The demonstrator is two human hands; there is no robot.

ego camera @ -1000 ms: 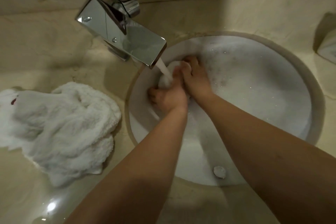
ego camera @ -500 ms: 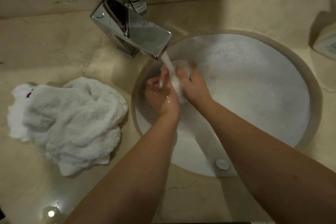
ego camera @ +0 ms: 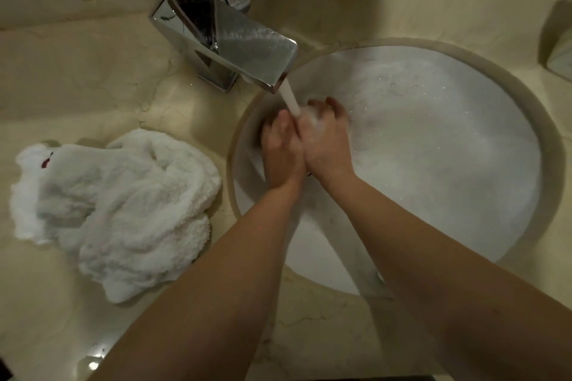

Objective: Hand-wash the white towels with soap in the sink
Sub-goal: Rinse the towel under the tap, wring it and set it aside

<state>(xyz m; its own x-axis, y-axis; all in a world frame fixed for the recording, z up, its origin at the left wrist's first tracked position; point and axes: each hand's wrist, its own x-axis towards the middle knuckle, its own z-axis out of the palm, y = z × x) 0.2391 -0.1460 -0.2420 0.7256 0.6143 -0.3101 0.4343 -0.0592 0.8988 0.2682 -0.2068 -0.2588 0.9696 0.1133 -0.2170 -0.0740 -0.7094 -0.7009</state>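
- Head view: both hands are down in the round white sink [ego camera: 464, 226], close against its left wall, right under the chrome faucet [ego camera: 226, 37].
- Water [ego camera: 291, 99] runs from the spout in a white stream and lands where the two hands meet.
- The left hand [ego camera: 283, 148] and the right hand [ego camera: 328, 142] are pressed side by side, touching along their inner edges, backs turned up toward the camera.
- The right hand's fingers [ego camera: 332, 105] are curled, with white foam or a bit of white cloth at their tips; I cannot tell which it is, nor whether the hand grips anything.
- The left hand's fingers point toward the stream and lie mostly beneath the hand; whether they clasp something cannot be told either.
- The sink holds soapy, foamy water with small bubbles scattered over its surface.
- A white towel [ego camera: 117, 210] lies crumpled in a heap on the beige marble counter [ego camera: 77, 71], to the left of the sink and just beside its rim, apart from both hands. A small red mark [ego camera: 46, 162] shows near its far left end.
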